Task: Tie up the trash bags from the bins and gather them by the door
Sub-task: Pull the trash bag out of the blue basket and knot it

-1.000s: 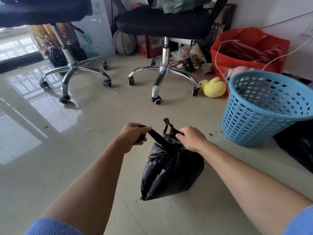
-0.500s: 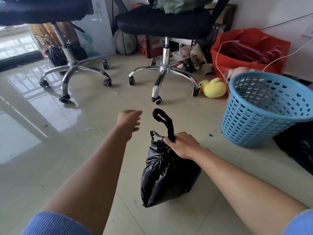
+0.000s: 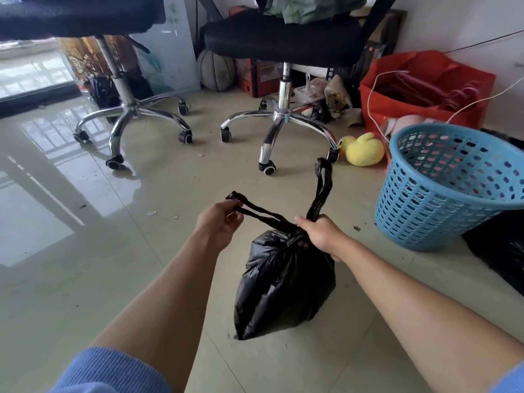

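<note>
At the far left a swivel chair (image 3: pixel 127 114) stood on its chrome star base on the glossy tiled floor (image 3: pixel 71 279), with a basketball (image 3: pixel 215 70) against the wall behind it. A blue sleeve (image 3: pixel 107 370) showed at the bottom edge, and from it the bare forearm reached forward to the left hand (image 3: pixel 219 222), whose thumb and fingertips pinched the end of one handle strip (image 3: pixel 263 212), drawn taut and nearly level toward the left. That strip ran back to the gathered neck of the black trash bag (image 3: pixel 283 279), which sat full and upright on the floor between the two forearms, near the middle of the view. The right hand (image 3: pixel 320 234) was curled round the neck of the bag at its top, gripping the base of the second handle strip (image 3: pixel 321 188), which stood almost straight up from the fist. Whether the strips were already crossed into a knot under those fingers was hard to tell. Beyond the bag stood a second swivel chair (image 3: pixel 279 117), and just right of its base lay a yellow duck plush (image 3: pixel 364 150). Further right a red bag (image 3: pixel 425 89) sat open against the wall, a blue perforated basket (image 3: pixel 448 188) stood tilted in front of it, and another black bag (image 3: pixel 504 256) lay beside the basket at the right edge.
</note>
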